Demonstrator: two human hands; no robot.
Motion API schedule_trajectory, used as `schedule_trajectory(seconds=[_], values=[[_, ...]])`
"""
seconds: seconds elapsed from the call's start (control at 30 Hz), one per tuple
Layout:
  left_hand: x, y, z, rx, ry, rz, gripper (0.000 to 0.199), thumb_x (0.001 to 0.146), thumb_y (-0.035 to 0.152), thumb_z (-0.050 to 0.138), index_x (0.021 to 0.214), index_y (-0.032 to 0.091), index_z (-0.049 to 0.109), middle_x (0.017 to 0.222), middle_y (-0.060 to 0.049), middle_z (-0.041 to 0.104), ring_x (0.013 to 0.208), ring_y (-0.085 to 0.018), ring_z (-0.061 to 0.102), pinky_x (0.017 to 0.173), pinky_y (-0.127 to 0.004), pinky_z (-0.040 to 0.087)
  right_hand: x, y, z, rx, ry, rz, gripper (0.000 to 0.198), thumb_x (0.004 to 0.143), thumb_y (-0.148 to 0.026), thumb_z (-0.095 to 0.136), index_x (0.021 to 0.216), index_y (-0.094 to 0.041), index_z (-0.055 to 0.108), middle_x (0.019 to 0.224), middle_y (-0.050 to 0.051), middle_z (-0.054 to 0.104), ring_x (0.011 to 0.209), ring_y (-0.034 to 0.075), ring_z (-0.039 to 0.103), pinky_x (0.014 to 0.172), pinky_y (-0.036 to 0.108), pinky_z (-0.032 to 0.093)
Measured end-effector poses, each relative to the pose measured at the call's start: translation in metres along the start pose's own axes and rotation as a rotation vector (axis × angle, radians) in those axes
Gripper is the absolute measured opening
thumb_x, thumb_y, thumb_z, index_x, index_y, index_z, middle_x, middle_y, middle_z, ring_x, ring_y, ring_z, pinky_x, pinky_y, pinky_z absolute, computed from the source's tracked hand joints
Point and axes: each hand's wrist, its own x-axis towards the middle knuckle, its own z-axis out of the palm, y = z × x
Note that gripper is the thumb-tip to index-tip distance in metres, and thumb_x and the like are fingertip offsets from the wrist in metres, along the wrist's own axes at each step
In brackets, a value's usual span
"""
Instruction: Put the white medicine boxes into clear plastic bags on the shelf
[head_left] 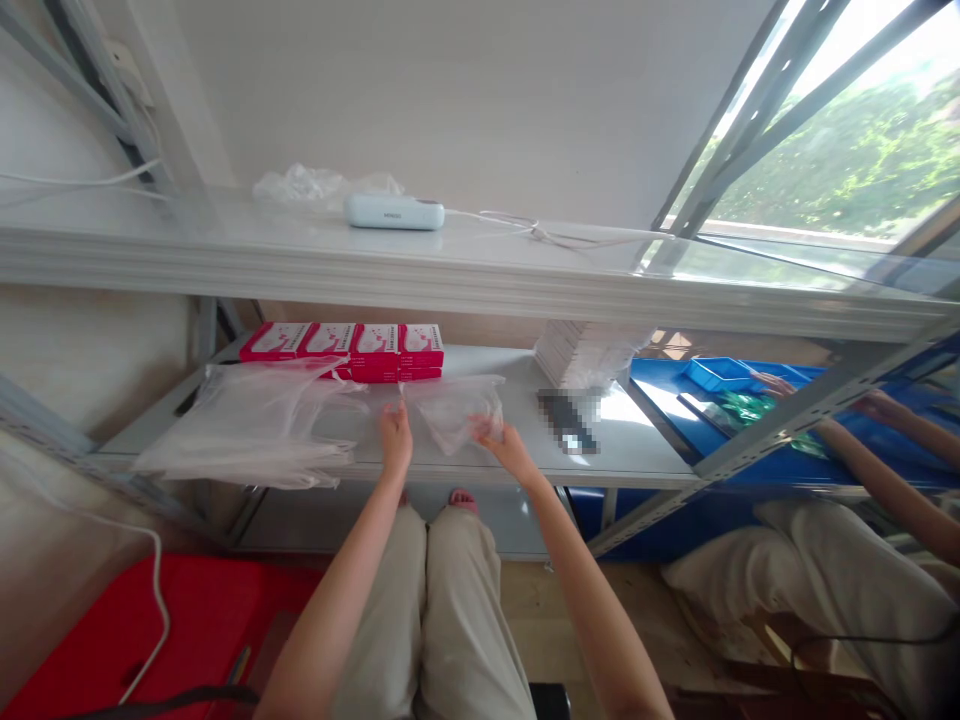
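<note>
A thin clear plastic bag (452,412) stretches between my two hands above the lower shelf. My left hand (396,436) pinches its left side, fingers pressed together. On the other side, my right hand (504,446) grips the bag's right edge with bent fingers. Left of my hands lies a pile of translucent plastic bags (240,425), some overhanging the shelf's front edge. Behind the pile, several pink-and-white boxes (375,345) are stacked in a row.
White stacked items (574,352) and a pixelated dark object (570,420) are right on the lower shelf (630,455). The upper shelf (480,280) carries a pale device (394,212) with a cable. A co-worker's hands (776,386) are near blue trays (720,374). A red surface (195,600) is lower left.
</note>
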Motion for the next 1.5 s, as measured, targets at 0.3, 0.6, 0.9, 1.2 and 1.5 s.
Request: schedule_trajectory(seconds=[0.3,0.6,0.9,1.2,1.5], values=[[-0.041,0.002,-0.003,0.154,-0.456,0.004,0.044,0.079,0.059,0.046,0.065,0.019,0.056,0.053,0.000,0.055,0.044,-0.013,0.047,0.050,-0.027,0.035,0.003,-0.006,0.011,0.158,-0.067,0.026,0.047,0.080,-0.047,0.056,0.118,-0.019,0.059,0.099,0.006,0.065,0.073,0.015,0.058,0.074,0.032,0.049],[-0.030,0.017,-0.020,-0.220,-0.402,-0.205,0.042,0.063,0.054,0.068,0.073,0.014,0.062,0.068,-0.003,0.064,0.052,-0.008,0.050,0.047,-0.019,0.033,-0.011,0.004,-0.026,-0.084,-0.030,0.015,0.055,0.070,-0.044,0.069,0.117,-0.017,0.060,0.085,0.003,0.061,0.075,0.016,0.053,0.070,0.028,0.043],[-0.049,-0.010,-0.064,-0.188,-0.346,-0.357,0.046,0.058,0.054,0.073,0.075,0.012,0.064,0.068,-0.006,0.068,0.047,-0.009,0.050,0.046,-0.021,0.036,-0.040,0.019,-0.100,-0.495,0.120,-0.026,0.031,0.080,-0.045,0.056,0.086,-0.021,0.072,0.079,0.007,0.063,0.069,0.019,0.054,0.066,0.032,0.041],[-0.071,-0.037,-0.081,-0.252,-0.390,-0.454,0.053,0.061,0.045,0.072,0.100,0.012,0.060,0.061,-0.003,0.067,0.045,-0.009,0.051,0.045,-0.019,0.036,-0.078,0.018,-0.097,-0.458,-0.104,0.122,0.035,0.088,-0.043,0.046,0.101,-0.019,0.067,0.078,0.007,0.069,0.071,0.021,0.063,0.070,0.034,0.048],[-0.080,-0.030,-0.078,-0.202,-0.601,-0.444,0.066,0.074,0.065,0.052,0.115,0.013,0.051,0.072,-0.005,0.069,0.046,-0.013,0.058,0.044,-0.023,0.042,-0.064,0.003,-0.120,-0.613,-0.410,0.257,0.054,0.069,-0.041,0.070,0.120,-0.028,0.060,0.091,0.006,0.070,0.076,0.023,0.065,0.072,0.033,0.050]])
